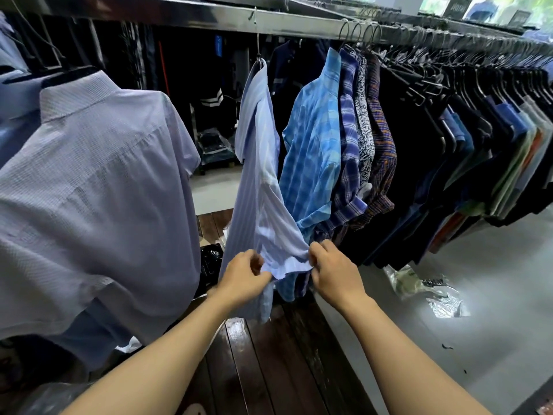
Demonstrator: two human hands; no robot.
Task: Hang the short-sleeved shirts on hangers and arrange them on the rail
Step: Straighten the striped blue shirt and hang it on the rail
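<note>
Head view, step: the person is straightening the hem of the pale blue striped short-sleeved shirt (257, 163), which is already hanging on the grey metal rail (179, 13).
Left hand (244, 280): curling its fingers, pinching the hem's left end.
Right hand (332, 271): pinching the hem's right end.
Place: it is hanging mid-rail, just left of the bright blue checked shirt (314, 139).
Axis: running top to bottom, collar up, hem being drawn nearward.
Next: probably letting go gently, then sliding it right.
</note>
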